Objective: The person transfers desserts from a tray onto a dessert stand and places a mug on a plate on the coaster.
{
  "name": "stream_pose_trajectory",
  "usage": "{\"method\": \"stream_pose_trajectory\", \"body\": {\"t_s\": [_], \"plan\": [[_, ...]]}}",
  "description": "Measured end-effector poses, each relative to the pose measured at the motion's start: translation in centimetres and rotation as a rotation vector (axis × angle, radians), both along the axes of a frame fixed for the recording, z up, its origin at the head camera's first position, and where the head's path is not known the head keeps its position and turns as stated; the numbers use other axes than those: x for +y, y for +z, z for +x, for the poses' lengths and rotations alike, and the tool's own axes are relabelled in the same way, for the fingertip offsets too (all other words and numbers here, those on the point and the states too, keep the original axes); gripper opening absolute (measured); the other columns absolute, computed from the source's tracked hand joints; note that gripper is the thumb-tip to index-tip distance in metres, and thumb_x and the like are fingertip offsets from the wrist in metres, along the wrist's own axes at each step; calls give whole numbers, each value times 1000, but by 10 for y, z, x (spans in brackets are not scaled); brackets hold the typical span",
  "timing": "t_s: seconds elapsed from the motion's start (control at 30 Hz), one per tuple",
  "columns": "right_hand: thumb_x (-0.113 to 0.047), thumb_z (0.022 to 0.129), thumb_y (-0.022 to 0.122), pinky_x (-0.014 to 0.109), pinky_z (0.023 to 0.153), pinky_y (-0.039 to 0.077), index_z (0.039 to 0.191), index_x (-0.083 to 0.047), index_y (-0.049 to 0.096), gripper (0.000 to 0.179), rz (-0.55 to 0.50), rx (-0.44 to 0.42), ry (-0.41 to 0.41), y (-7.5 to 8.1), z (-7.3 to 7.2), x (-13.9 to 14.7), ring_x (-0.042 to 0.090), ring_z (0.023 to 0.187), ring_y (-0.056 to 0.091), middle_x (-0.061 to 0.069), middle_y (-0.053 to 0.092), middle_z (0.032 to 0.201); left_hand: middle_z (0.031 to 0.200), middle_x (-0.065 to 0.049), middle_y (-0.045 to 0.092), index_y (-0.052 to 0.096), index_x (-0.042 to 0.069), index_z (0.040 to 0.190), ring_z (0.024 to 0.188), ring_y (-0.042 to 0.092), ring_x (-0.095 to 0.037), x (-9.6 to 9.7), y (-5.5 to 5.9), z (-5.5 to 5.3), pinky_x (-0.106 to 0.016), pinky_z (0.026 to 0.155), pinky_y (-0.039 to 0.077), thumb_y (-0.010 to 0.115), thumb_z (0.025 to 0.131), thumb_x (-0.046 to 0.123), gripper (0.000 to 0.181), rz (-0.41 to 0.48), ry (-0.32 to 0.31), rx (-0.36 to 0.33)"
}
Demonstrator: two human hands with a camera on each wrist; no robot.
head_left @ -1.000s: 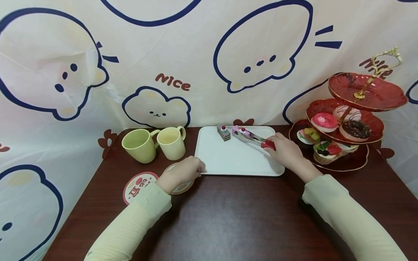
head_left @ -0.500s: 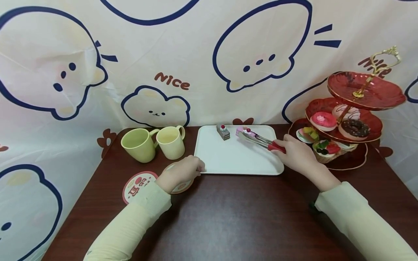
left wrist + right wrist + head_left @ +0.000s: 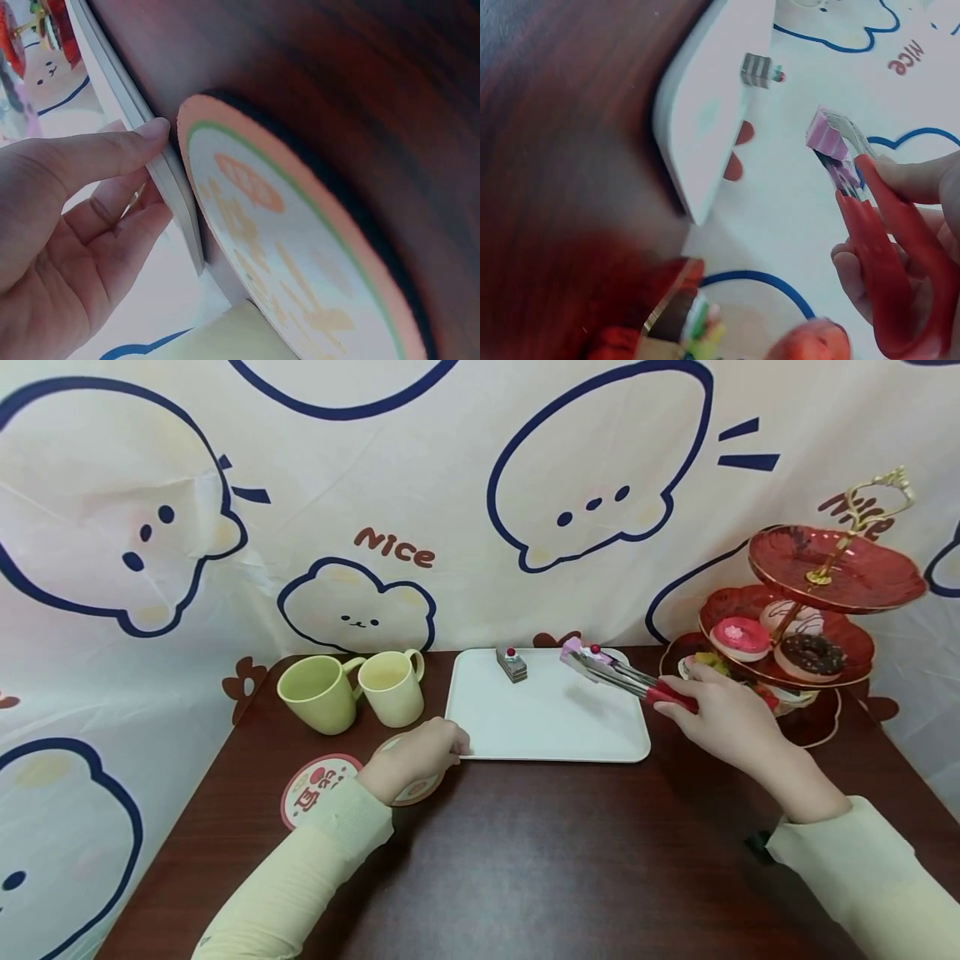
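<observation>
White backdrop (image 3: 450, 468) with navy-outlined cartoon faces, filling the upper half of the frame. Dark brown table (image 3: 562, 852) across the bottom. At right, a red, gold-edged tiered stand (image 3: 877, 577). At centre, a white rectangular tray (image 3: 540, 727).

To the right of centre, the right hand (image 3: 727, 718), curled round the red handles of metal tongs (image 3: 636, 686). At centre left, the left hand (image 3: 416, 756), pinching the tray's lower-left corner between thumb and fingers.

At left, two yellow-green mugs: a larger mug (image 3: 318, 697) and, just right of it, a paler mug (image 3: 393, 697). Below them, a red-rimmed coaster (image 3: 322, 781) and a second coaster (image 3: 416, 792), partly hidden behind the left hand. On the stand's middle tier, doughnuts (image 3: 810, 657).

Smallest, two cake slices. Grey layered slice (image 3: 513, 670) resting near the tray's top edge. Purple slice (image 3: 572, 650) clamped in the tong tips, above the tray's upper right, apparently lifted clear, judging by the shadow below. Up and left of the right hand, the nearer one, at the far end of the tongs' long lower-right-to-upper-left slant. Slice's own long axis hard to tell.
</observation>
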State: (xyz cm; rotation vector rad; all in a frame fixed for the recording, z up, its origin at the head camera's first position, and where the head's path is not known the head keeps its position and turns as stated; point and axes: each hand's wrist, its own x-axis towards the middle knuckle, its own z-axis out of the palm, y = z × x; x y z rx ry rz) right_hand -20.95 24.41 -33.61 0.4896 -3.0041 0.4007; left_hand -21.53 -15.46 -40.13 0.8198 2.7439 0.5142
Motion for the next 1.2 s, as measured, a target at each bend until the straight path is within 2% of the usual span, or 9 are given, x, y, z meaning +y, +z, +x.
{"method": "stream_pose_trajectory", "body": {"t_s": [0.1,0.17,0.37,0.47,0.57,0.8,0.87,1.03,1.2], "plan": [[-29,95,74,58,75,53,140,1,58,56,-8,49,-2,7,5,8,49,100,59,32,56,132,72,2,66,72,11,76,68,53,-10,0,0,0,-28,64,48,70,86,-9,23,-1,1,-2],[-28,93,76,52,64,52,139,1,58,57,-16,86,-5,12,9,13,43,87,58,30,58,122,72,3,65,72,11,76,68,53,-9,0,1,1,-27,64,48,71,86,-9,23,-3,4,-1],[-24,91,78,67,73,51,136,3,61,55,-22,174,-16,31,23,27,51,98,57,33,55,128,63,8,51,67,8,70,64,44,-9,1,4,1,-24,58,39,70,86,-9,24,-4,-7,8],[-22,88,80,53,60,51,132,7,62,55,-15,229,-26,41,29,32,39,80,54,28,58,108,61,9,45,64,7,68,63,42,-9,0,4,2,-24,57,36,69,86,-10,24,-3,-10,13],[-20,87,81,44,54,45,130,10,62,55,4,255,-61,52,33,37,33,75,48,24,54,98,61,9,42,63,6,67,62,40,-9,-1,3,2,-24,56,34,69,85,-10,25,-1,-15,17],[-13,89,78,45,55,42,131,13,58,53,25,277,-147,70,41,50,38,77,43,29,49,99,62,9,45,65,8,68,64,41,-10,-2,3,3,-24,58,36,67,86,-10,26,-1,-8,-2],[-13,89,77,40,53,35,133,11,57,54,22,291,-174,74,44,54,36,75,40,26,46,95,62,9,45,64,8,68,64,41,-9,-2,3,3,-24,57,36,67,86,-10,26,-1,-7,-1],[-14,95,74,36,53,33,134,10,57,49,-17,374,-224,84,48,63,39,81,40,28,45,99,61,9,38,62,5,67,63,38,-9,-1,5,3,-23,56,32,67,85,-11,26,11,-26,13],[-26,103,63,19,57,23,133,12,58,48,-118,455,-257,88,50,75,37,83,33,28,42,101,61,9,38,62,5,67,63,38,-9,-2,5,3,-23,56,32,67,85,-12,26,25,-46,25]]}}
